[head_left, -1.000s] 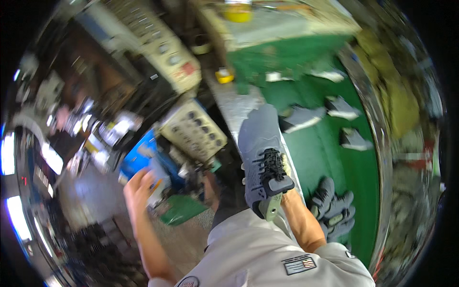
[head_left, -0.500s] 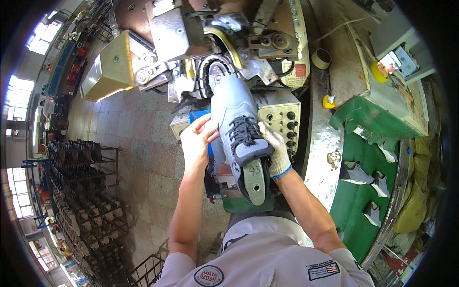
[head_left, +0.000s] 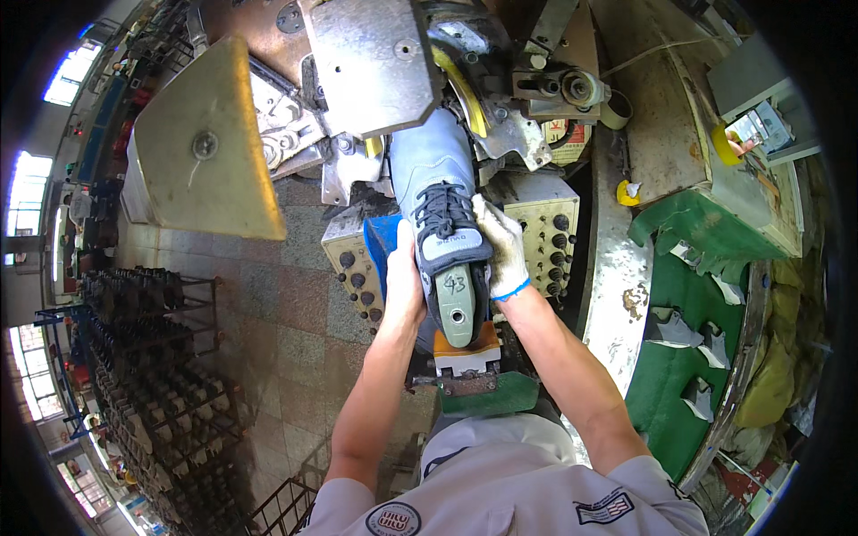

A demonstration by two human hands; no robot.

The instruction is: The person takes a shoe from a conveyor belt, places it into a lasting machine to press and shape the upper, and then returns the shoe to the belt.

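A grey shoe upper with black laces (head_left: 440,192) sits on a pale green last, toe pointing into a metal machine (head_left: 375,62) ahead of me. My bare left hand (head_left: 402,272) grips the shoe's left side near the heel. On the right side my right hand (head_left: 502,246), in a white glove with a blue cuff, presses against the laces and collar. The toe is hidden under the machine's plates. An orange block (head_left: 465,348) lies just below the heel.
Control boxes with knobs (head_left: 545,232) flank the shoe. A green-topped table (head_left: 688,357) with grey shoe uppers stands at the right. Racks of dark shoes (head_left: 152,357) line the tiled floor on the left. A beige machine cover (head_left: 201,143) juts out upper left.
The view turned from the green table to the machine. The shoe went from my right hand alone to both hands and now sits closer, toe in the machine.
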